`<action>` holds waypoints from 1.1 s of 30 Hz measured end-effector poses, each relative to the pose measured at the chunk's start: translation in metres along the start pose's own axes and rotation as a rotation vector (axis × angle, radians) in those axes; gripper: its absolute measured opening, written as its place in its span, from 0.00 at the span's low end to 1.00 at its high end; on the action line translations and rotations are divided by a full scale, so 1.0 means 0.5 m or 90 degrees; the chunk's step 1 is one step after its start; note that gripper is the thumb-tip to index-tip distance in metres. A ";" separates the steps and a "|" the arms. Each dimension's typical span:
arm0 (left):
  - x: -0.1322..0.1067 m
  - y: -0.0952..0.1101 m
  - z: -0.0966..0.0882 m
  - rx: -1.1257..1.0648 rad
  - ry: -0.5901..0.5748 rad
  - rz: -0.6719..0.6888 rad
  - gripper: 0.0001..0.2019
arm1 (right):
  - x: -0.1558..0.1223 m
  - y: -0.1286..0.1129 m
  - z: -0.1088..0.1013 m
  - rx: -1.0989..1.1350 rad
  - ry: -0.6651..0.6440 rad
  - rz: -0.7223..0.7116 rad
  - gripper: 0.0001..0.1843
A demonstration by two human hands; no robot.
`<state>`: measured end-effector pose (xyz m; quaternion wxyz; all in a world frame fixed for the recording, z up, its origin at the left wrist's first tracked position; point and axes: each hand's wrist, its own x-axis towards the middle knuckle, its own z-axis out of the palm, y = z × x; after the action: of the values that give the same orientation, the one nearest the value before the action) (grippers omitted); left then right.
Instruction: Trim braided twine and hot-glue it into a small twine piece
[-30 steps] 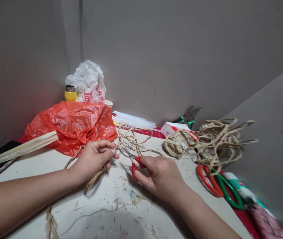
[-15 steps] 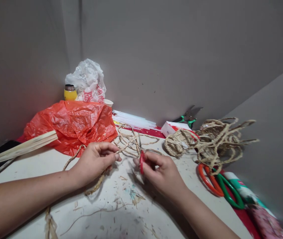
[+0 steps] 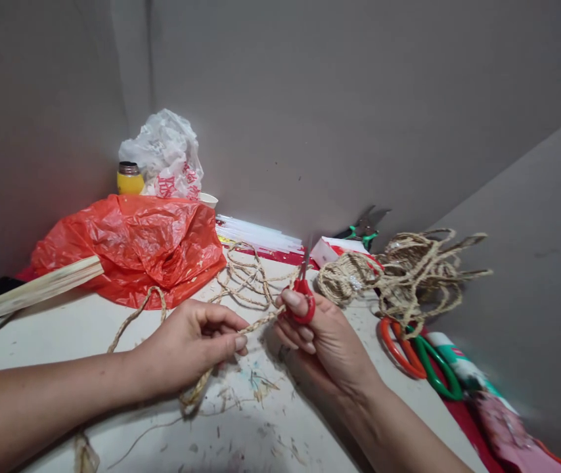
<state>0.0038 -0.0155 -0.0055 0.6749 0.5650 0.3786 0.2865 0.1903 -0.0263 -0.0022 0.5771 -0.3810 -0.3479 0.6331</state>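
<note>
A braided straw cord (image 3: 262,322) runs between my two hands, and its thicker part hangs below the left one. My left hand (image 3: 211,338) pinches the cord between thumb and fingers. In my right hand (image 3: 317,335) is a small pair of scissors with red handles (image 3: 304,303), blades pointing up and away. The thumb and fingers of that hand also pinch the cord near the handles. More of the thin cord (image 3: 251,276) lies in loose loops on the white table (image 3: 201,433) behind the hands.
Left stand a red plastic bag (image 3: 142,243), a white bag (image 3: 167,154), a yellow jar (image 3: 130,179) and a bundle of pale strips (image 3: 39,289). Right lie coiled cord (image 3: 418,276), orange-handled scissors (image 3: 401,348) and a green handle (image 3: 435,364). Green-handled pruners (image 3: 366,226) rest against the wall.
My right hand has turned palm-up and now pinches the cord along with the scissors. The cord is now stretched between both hands. The view has shifted slightly.
</note>
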 end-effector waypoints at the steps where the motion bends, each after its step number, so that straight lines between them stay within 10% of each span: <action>1: 0.001 0.001 -0.001 -0.017 -0.010 -0.014 0.08 | 0.002 -0.003 -0.002 -0.005 0.016 -0.018 0.13; 25: 0.020 0.003 -0.023 0.076 0.013 -0.005 0.11 | 0.049 -0.095 -0.075 -0.030 0.320 -0.402 0.21; 33: 0.040 -0.002 -0.045 -0.104 -0.013 -0.018 0.10 | 0.064 -0.082 -0.113 -0.162 0.271 -0.309 0.22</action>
<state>-0.0039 0.0131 -0.0119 0.7263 0.5056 0.3550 0.3014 0.2579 0.0094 0.0048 0.7183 -0.4795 -0.3765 0.3351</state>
